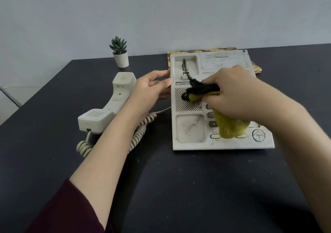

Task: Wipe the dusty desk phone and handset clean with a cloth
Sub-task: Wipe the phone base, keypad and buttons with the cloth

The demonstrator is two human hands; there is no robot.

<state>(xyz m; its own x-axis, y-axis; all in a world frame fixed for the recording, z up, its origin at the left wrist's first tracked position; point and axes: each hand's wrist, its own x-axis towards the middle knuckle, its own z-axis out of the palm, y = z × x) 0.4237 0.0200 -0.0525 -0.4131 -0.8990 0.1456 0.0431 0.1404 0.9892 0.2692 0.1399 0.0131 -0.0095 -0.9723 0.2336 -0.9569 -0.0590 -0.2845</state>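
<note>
While the desk phone (222, 105) lies flat towards the far right part of the dark table (161, 179), its left edge is touched by the left hand (152, 87), whose fingers are held fairly straight and loosely together against the casing. A cloth (231, 125) (yellow-green, with a dark, twisted end) is gripped by the right hand (236, 93), the fingers being curled round it above the keypad; the dark end is laid over the speaker grille, and the yellow part hangs down across the lower buttons. Dark specks and smears are seen on the phone's pale casing, most plainly in the lower cradle recess. The handset (109, 105) is laid on the table just left of the phone, its perforated faces turned up, and is joined by a coiled cord (139, 134) that runs under the left forearm. A small potted plant (120, 53) is set near the far edge of the table, by the wall. A patterned sheet (254, 66) is partly covered by the phone's far end.
</note>
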